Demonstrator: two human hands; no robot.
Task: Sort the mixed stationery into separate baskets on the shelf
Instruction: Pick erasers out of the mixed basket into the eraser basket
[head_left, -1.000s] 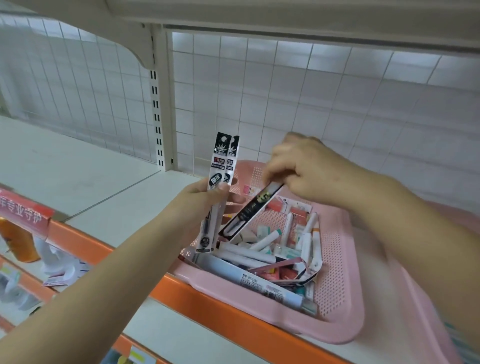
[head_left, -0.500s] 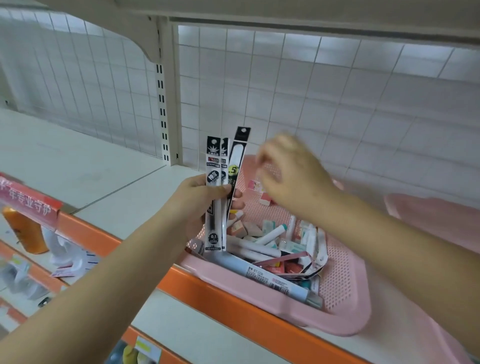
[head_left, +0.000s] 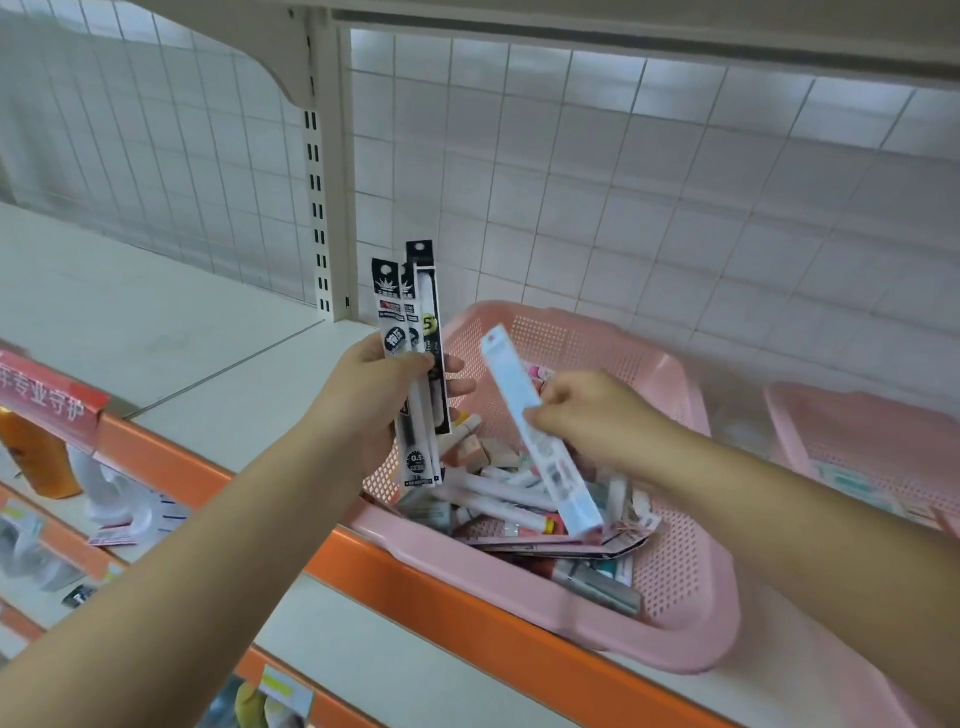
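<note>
While the left grip (head_left: 384, 395) is holding a small fan of slim black-and-white card packets of pen refills (head_left: 397, 312) upright, its thumb is lying across their fronts and its fingers are curling round behind them, so it is closed firmly on the bundle. The right grip (head_left: 587, 415) is pinching a long white blister packet (head_left: 566, 488) near its middle between thumb and curled fingers; the packet is slanting, with its top end leaning toward the left grip and its lower end hanging over the heap below. Both grips are hovering above the perforated pink plastic basket (head_left: 675, 644), which is sitting on the white metal shelf (head_left: 182, 353) directly beneath them, just behind the shelf's orange front strip (head_left: 415, 597). Under the right grip, a jumble of mixed stationery (head_left: 498, 506) is lying inside that basket: white pens, small erasers and flat packets, too blurred to name singly. Beyond the right grip, to its outer side, a second pink plastic basket (head_left: 857, 431) is standing on the same shelf, apart from the first. Behind both grips a white wire grid panel (head_left: 571, 182) is backing the shelf.
</note>
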